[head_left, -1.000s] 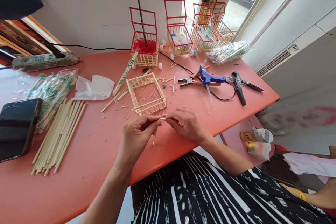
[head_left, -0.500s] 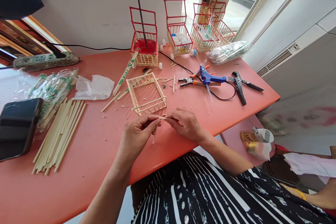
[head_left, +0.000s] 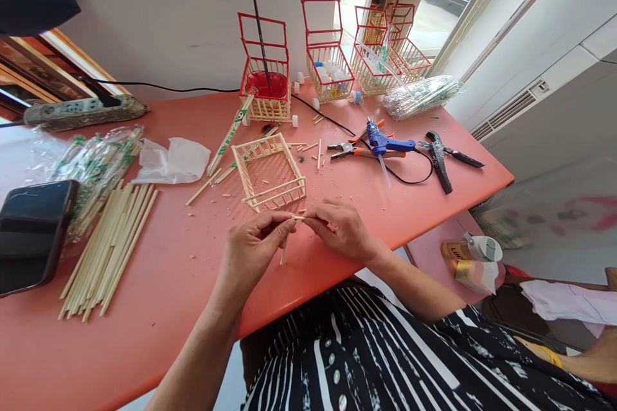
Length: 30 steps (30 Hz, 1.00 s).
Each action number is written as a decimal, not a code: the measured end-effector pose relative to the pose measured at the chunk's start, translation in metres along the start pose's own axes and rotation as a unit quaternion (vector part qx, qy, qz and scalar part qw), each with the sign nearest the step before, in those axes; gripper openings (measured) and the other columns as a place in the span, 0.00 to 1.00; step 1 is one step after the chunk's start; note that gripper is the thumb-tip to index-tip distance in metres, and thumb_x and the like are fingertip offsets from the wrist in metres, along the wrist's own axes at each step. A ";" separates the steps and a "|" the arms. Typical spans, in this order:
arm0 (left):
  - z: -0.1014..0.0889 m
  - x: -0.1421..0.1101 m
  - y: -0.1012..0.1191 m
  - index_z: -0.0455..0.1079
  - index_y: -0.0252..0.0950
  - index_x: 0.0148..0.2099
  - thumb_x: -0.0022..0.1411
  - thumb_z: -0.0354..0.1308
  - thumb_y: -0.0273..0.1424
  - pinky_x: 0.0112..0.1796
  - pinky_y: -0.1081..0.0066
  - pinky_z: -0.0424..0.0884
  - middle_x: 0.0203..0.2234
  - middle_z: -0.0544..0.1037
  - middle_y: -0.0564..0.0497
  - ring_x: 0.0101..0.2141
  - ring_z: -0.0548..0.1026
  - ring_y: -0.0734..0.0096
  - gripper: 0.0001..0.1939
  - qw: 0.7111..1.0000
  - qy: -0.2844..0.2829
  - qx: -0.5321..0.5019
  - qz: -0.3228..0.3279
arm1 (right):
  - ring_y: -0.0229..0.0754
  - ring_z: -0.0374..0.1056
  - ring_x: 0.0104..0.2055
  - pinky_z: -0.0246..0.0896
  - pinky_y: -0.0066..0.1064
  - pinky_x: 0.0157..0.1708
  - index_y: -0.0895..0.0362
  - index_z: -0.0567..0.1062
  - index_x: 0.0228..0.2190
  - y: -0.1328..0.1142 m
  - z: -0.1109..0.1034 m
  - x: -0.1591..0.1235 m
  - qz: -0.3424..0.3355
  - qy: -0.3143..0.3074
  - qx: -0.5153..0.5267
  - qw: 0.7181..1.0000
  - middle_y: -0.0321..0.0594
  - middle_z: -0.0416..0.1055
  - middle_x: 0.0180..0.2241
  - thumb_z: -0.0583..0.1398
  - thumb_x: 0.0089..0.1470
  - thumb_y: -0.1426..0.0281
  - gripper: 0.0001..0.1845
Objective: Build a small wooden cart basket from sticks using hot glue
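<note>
Between my fingertips, just in front of the basket frame, is a short pale wooden stick [head_left: 298, 217]. My left hand [head_left: 255, 247] pinches its left end, and my right hand [head_left: 340, 228] pinches the right end. Another thin stick [head_left: 284, 249] slants down below the left fingertips; whether it is joined to the held one I cannot tell. Beyond the hands lies an open square basket frame [head_left: 274, 192] built from the same sticks. Small stick offcuts [head_left: 319, 154] are scattered around it.
A bundle of loose sticks [head_left: 108, 250] and a black phone [head_left: 36, 237] lie left. Pliers [head_left: 343, 150], a blue glue gun [head_left: 385, 143] and black cutters [head_left: 438, 157] lie right. Several red-trimmed stick carts [head_left: 330, 70] stand at the back. A power strip [head_left: 84, 112] is far left.
</note>
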<state>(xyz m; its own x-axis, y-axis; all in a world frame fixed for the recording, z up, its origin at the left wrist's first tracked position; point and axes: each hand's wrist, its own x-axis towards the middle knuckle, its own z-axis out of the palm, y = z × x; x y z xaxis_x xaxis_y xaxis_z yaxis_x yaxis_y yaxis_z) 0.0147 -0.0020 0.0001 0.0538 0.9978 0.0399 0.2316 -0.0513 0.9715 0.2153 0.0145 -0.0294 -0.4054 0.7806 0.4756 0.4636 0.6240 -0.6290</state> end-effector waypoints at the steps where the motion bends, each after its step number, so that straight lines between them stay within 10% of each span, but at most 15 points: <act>1: 0.000 0.000 0.000 0.83 0.37 0.35 0.60 0.66 0.35 0.22 0.76 0.67 0.21 0.79 0.54 0.20 0.70 0.77 0.08 1.000 0.000 -0.003 -0.003 | 0.38 0.65 0.32 0.59 0.28 0.36 0.56 0.78 0.34 0.000 0.000 0.000 -0.001 0.001 0.000 1.000 0.36 0.74 0.28 0.59 0.72 0.67 0.13; 30: 0.000 0.002 0.000 0.81 0.36 0.34 0.58 0.66 0.35 0.21 0.77 0.67 0.22 0.79 0.53 0.19 0.71 0.77 0.08 1.000 0.006 -0.016 -0.019 | 0.39 0.71 0.34 0.64 0.30 0.41 0.56 0.80 0.41 -0.002 -0.003 0.004 0.016 -0.004 0.044 0.999 0.38 0.78 0.31 0.55 0.74 0.60 0.17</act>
<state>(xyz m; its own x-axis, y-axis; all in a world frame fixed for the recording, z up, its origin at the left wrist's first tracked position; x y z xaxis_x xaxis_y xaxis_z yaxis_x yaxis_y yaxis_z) 0.0143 0.0001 0.0000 0.0348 0.9994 0.0057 0.2015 -0.0126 0.9794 0.2156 0.0164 -0.0244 -0.3980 0.7993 0.4502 0.4051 0.5934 -0.6955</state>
